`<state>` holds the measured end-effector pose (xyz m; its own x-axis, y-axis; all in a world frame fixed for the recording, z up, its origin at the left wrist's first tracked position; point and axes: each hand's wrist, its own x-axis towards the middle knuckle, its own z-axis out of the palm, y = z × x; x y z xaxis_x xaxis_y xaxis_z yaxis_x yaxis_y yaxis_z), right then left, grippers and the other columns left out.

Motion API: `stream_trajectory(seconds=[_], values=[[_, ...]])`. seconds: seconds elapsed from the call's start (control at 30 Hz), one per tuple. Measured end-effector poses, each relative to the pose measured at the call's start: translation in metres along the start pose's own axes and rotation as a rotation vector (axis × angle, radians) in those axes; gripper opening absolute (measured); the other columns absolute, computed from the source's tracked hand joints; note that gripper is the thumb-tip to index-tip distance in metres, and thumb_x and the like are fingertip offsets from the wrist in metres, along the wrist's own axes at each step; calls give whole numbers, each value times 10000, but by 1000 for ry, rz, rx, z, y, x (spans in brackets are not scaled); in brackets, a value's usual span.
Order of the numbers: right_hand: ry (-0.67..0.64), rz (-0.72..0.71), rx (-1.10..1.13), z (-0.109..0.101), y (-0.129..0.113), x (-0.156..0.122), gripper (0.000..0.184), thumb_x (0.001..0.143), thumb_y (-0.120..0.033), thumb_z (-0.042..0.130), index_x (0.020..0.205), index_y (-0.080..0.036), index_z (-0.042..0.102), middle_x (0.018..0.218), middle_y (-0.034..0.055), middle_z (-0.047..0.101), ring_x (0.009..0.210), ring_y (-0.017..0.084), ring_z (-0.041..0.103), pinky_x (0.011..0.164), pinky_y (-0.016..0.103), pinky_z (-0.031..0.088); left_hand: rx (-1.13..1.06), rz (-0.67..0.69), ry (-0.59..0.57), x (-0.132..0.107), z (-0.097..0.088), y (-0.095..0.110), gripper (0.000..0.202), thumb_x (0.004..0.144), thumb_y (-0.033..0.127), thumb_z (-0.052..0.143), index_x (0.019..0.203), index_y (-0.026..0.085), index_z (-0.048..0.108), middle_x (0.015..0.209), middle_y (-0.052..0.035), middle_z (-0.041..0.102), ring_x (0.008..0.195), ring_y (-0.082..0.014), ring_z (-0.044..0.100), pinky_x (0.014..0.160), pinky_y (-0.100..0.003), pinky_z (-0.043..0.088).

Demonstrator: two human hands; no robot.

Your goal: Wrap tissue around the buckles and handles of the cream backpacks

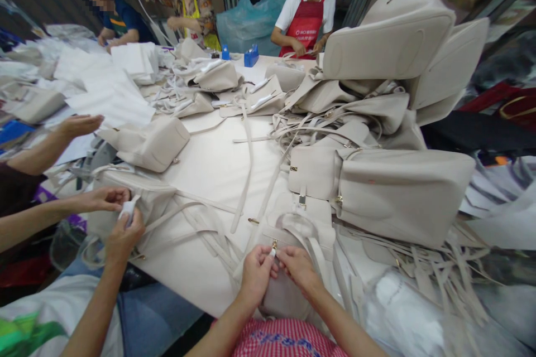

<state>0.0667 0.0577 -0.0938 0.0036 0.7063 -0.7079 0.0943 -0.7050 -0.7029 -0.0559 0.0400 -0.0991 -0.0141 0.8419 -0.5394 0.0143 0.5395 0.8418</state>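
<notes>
Left hand: the left hand (256, 274) is pinched shut on a small white tab (273, 252), right at the gold fitting (274, 244).
Right hand: the right hand (298, 268) has its fingertips closed on the same tab from the other side, knuckles almost touching the left.
Bag: the beige bag (281, 293) lies flat at the near edge of the tabletop (218, 162), partly under both wrists.
Progress: the tab sits against the fitting but is still held, so this bag looks mid-job.
Left to do: a heap of bags (402, 189) just beside it, loose straps (247, 167) strewn across; whether those are finished I cannot tell.
Neighbour: a co-worker's hand (121, 237) at the left pinches a white piece (128, 209) on another bag.
</notes>
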Motion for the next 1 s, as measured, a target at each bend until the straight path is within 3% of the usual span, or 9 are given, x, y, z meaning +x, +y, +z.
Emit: stream_trajectory(seconds=[0.1,0.2,0.37,0.53,0.6,0.8,1.0], values=[[62,8,56,1,0,0,150,689,-239,653,567,-191,581,415,-72,524,374,74,398,414,217,249,18,27,24,-3,1,2,246,742,337,575,903,152,583,568,3,642,472,-138,568,482,-240,436],[42,54,143,0,-2,-2,228,669,-198,676,485,-179,544,382,-75,488,356,49,351,396,200,217,93,66,43,-8,1,7,194,771,293,548,907,164,598,567,11,641,486,-142,570,504,-244,436],[-123,258,372,3,-4,-3,324,740,-245,618,459,-170,476,369,-88,388,312,20,208,337,172,106,219,137,13,-15,-1,15,177,803,255,499,915,178,614,630,8,659,537,-143,593,542,-243,447],[-289,403,624,3,-2,-1,391,799,-250,601,482,-180,383,390,-112,324,316,0,166,307,113,123,160,157,23,-16,-1,13,225,800,224,502,1013,190,566,578,48,605,522,-129,576,532,-225,448],[-332,448,690,2,0,0,426,824,-235,589,476,-182,350,385,-110,320,309,-7,159,297,94,125,74,124,56,-14,1,8,282,786,231,532,1064,196,499,556,65,591,501,-126,569,515,-220,448],[-382,530,811,3,8,5,457,864,-234,580,474,-178,349,405,-82,395,289,-18,217,279,76,130,-223,-168,115,-5,6,-2,313,714,275,621,937,195,418,523,50,612,402,-106,537,409,-187,344],[-336,528,857,8,15,8,416,851,-229,604,498,-170,391,403,-84,405,295,-7,280,278,77,139,-258,-231,119,-5,7,-4,254,706,307,630,852,172,473,587,-15,655,466,-126,599,415,-195,358]])
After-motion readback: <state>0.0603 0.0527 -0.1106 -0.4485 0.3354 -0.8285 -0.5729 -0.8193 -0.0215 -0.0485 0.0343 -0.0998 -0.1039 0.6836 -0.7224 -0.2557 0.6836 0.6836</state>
